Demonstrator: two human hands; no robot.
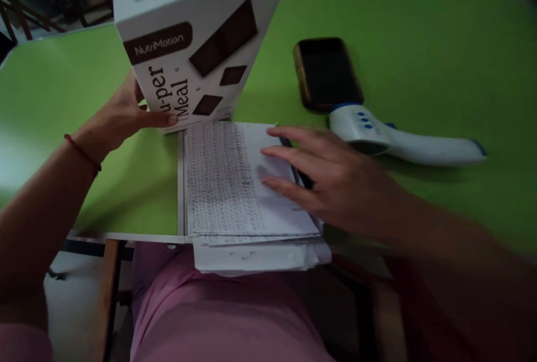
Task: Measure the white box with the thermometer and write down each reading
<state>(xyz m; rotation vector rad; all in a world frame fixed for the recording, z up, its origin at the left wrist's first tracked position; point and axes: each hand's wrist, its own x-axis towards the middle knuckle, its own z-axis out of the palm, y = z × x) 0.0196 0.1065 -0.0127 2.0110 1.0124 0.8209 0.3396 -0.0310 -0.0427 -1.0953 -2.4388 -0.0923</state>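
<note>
My left hand (126, 107) grips the lower left edge of a white box (168, 15) with brown printing, thumb across its front. The box leans tilted above the green table, behind a stack of handwritten papers (222, 183). Over the right side of that stack, my right hand (331, 177) has its fingers spread and holds nothing. Whether its fingertips touch the top sheet I cannot tell. Something dark lies partly hidden under my right hand, at the papers' edge.
A smartphone (327, 71) with a dark screen lies on the green table (419, 60). Touching or close to its lower edge is a white and blue infrared thermometer (419, 141). The papers overhang the table's front edge. Chair parts (20, 9) show at the far left.
</note>
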